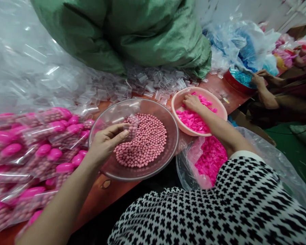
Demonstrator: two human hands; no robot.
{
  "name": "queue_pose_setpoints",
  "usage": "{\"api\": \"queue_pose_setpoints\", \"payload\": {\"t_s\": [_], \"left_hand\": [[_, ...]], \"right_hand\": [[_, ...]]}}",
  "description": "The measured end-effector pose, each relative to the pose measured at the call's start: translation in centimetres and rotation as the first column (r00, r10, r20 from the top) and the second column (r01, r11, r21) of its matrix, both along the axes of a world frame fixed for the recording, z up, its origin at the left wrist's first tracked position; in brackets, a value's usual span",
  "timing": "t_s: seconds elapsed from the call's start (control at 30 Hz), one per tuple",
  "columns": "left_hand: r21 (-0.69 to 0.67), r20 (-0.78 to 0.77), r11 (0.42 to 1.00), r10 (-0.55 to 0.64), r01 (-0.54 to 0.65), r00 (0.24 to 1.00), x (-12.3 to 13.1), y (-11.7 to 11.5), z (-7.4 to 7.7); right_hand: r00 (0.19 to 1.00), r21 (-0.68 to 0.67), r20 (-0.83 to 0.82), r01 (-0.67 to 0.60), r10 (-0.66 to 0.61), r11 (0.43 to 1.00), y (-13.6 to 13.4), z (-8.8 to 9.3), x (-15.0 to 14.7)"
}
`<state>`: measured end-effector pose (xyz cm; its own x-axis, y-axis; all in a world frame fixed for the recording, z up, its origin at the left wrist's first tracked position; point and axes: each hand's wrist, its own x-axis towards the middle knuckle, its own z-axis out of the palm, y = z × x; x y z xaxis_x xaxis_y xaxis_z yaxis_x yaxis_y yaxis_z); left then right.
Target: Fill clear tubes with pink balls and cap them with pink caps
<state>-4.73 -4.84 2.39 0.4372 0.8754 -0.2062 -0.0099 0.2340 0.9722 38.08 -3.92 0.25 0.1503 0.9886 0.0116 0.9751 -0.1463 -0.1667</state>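
One huge green sack (122, 37) looms over the back of the table (91, 204), and beside it spreads a great blurred mass of clear plastic (35, 64), so supplies look far from spent! Down the left side comes the big heap of filled containers (37, 149), beads showing through their clear walls and bright pink tops on them: dozens, I'd judge, already done, though blur and overlap defeat a count. Across on the right, a plastic bag (184, 170) bulges with loose pink caps, plenty left there. Centre stage, the wide see-through bowl (153, 174) holds a broad spread of pink beads (147, 136), bare bottom showing around them, yet a good stock remains. Just beside it sits the smaller peach bowl (220, 103), well supplied with more pink caps (193, 119). Now the hands! The left hand (107, 139) is over the bead bowl, its grip closed, thumb and fingers pinching a clear container (132, 131); beads show at it, but whether all lie inside or some are seen through it, I can't tell. No pink top shows on this one, so it looks only part done. The right hand (192, 102) is in among the caps in the peach bowl, fingertips hidden; whether that grip has closed on one, I cannot tell. And smallest of all, loose clear pieces (112, 90) litter the table behind the bowls, uncapped, all that work left!
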Motion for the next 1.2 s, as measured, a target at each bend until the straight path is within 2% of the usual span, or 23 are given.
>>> {"api": "queue_pose_setpoints", "payload": {"t_s": [0.13, 0.2, 0.23, 0.27, 0.3, 0.37, 0.4, 0.43, 0.5, 0.6, 0.67, 0.7, 0.77, 0.83, 0.87, 0.9, 0.97, 1.0, 1.03, 1.1, 1.17, 1.2], "left_hand": [[-0.017, 0.04, 1.0, 0.016, -0.015, 0.999, 0.0, 0.0, 0.0], [-0.029, 0.068, 0.999, 0.02, -0.018, 0.998, 0.0, 0.1, -0.1], [-0.035, 0.084, 0.999, 0.02, -0.017, 0.996, 0.0, 0.1, -0.2], [-0.042, 0.103, 0.999, 0.017, -0.013, 0.995, 0.1, 0.2, -0.2], [-0.048, 0.127, 0.999, 0.013, -0.007, 0.992, 0.1, 0.3, -0.1], [-0.056, 0.187, 0.998, 0.005, 0.005, 0.982, 0.3, 0.2, 0.1], [-0.059, 0.22, 0.998, -0.005, 0.018, 0.976, 0.5, 0.1, 0.2], [-0.061, 0.25, 0.998, -0.019, 0.035, 0.968, 0.6, -0.1, 0.4], [-0.064, 0.304, 0.995, -0.051, 0.074, 0.951, 0.9, -0.5, 0.7], [-0.072, 0.351, 0.994, -0.048, 0.078, 0.935, 0.9, -1.1, 0.8], [-0.07, 0.355, 0.998, 0.018, 0.008, 0.935, 0.4, -1.2, 0.7], [-0.067, 0.349, 0.997, 0.059, -0.037, 0.935, 0.0, -1.1, 0.6], [-0.061, 0.34, 0.992, 0.128, -0.114, 0.932, -0.9, -0.9, 0.3], [-0.065, 0.335, 0.987, 0.161, -0.148, 0.928, -1.5, -0.6, 0.0], [-0.07, 0.335, 0.986, 0.169, -0.154, 0.927, -1.6, -0.6, -0.1], [-0.077, 0.334, 0.985, 0.173, -0.157, 0.926, -1.6, -0.5, -0.2], [-0.088, 0.331, 0.984, 0.177, -0.157, 0.927, -1.4, -0.6, -0.3], [-0.091, 0.331, 0.983, 0.18, -0.158, 0.926, -1.2, -0.6, -0.4], [-0.093, 0.332, 0.982, 0.184, -0.162, 0.925, -1.0, -0.7, -0.3], [-0.1, 0.333, 0.979, 0.199, -0.175, 0.922, -0.7, -0.8, -0.3], [-0.102, 0.338, 0.977, 0.211, -0.187, 0.917, -0.7, -0.8, -0.3], [-0.101, 0.345, 0.977, 0.212, -0.188, 0.914, -0.7, -0.8, -0.3]], "right_hand": [[0.994, 0.087, -0.104, 0.036, -0.027, 0.996, -0.1, 0.6, -0.1], [0.95, 0.147, -0.311, 0.07, -0.021, 0.987, -0.4, 1.7, -0.8], [0.879, 0.175, -0.476, 0.093, 0.001, 0.98, -0.6, 2.3, -1.4], [0.758, 0.196, -0.652, 0.123, 0.036, 0.973, -0.9, 3.0, -2.3], [0.59, 0.203, -0.804, 0.154, 0.075, 0.967, -1.2, 3.5, -3.4], [0.269, 0.174, -0.956, 0.196, 0.117, 0.965, -1.9, 4.5, -6.4], [0.151, 0.144, -0.982, 0.19, 0.116, 0.971, -2.2, 4.9, -8.1], [0.061, 0.115, -0.992, 0.164, 0.106, 0.98, -2.6, 5.1, -9.8], [-0.056, 0.071, -0.996, 0.09, 0.076, 0.993, -3.1, 5.2, -13.2], [-0.149, 0.008, -0.989, 0.009, 0.01, 1.0, -3.3, 4.2, -17.6], [-0.136, -0.065, -0.988, -0.035, -0.069, 0.997, -3.1, 3.0, -19.7], [-0.094, -0.117, -0.988, -0.066, -0.123, 0.991, -2.9, 2.3, -20.5], [0.061, -0.247, -0.969, -0.141, -0.24, 0.959, -2.4, 1.2, -21.5], [0.289, -0.382, -0.902, -0.195, -0.319, 0.903, -1.8, 0.5, -21.9], [0.42, -0.428, -0.851, -0.205, -0.316, 0.88, -1.5, 0.4, -21.9], [0.564, -0.453, -0.78, -0.209, -0.272, 0.867, -1.3, 0.4, -21.8], [0.846, -0.445, -0.529, -0.214, -0.063, 0.869, -1.1, 0.8, -21.3], [0.933, -0.419, -0.352, -0.226, 0.072, 0.88, -1.1, 1.2, -21.1], [0.967, -0.384, -0.166, -0.245, 0.195, 0.89, -1.1, 1.5, -20.8], [0.92, -0.313, 0.104, -0.331, 0.379, 0.89, -1.3, 2.1, -20.4], [0.815, -0.254, 0.179, -0.503, 0.551, 0.826, -1.3, 2.4, -20.2], [0.742, -0.235, 0.175, -0.606, 0.647, 0.76, -1.3, 2.3, -20.3]]}}
